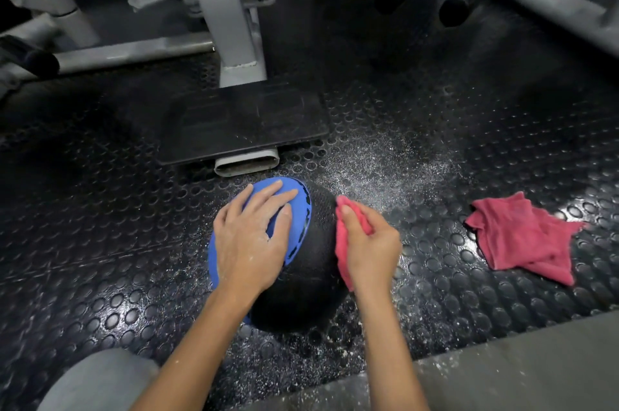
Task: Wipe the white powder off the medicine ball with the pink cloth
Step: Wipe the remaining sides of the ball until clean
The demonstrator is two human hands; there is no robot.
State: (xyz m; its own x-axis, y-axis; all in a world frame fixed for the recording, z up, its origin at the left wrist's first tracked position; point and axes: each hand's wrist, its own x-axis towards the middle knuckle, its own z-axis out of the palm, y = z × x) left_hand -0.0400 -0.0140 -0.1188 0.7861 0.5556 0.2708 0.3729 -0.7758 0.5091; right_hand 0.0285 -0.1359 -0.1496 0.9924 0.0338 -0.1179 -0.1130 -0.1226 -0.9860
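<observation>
Pink cloth (pixel 342 253), pinched by right-hand fingers (pixel 351 219), touches the medicine ball (pixel 311 273) (left fingers (pixel 268 199) lie flat); spare cloth (pixel 522 236) right, machine base (pixel 241 129) behind.

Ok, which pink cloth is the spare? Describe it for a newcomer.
Start at the blue-and-black medicine ball on the studded mat. Right of it lies a crumpled pink cloth, untouched; the other cloth is gripped in the right hand against the ball.

On the studded floor (pixel 134 243) a medicine ball (pixel 311 283), left hand (pixel 249 243) flat on its blue panel, right hand (pixel 370 250) holding the pink cloth (pixel 343 260) seemingly against its black side, white powder (pixel 378 169) scattered beyond, second cloth (pixel 522 236) lying apart
</observation>
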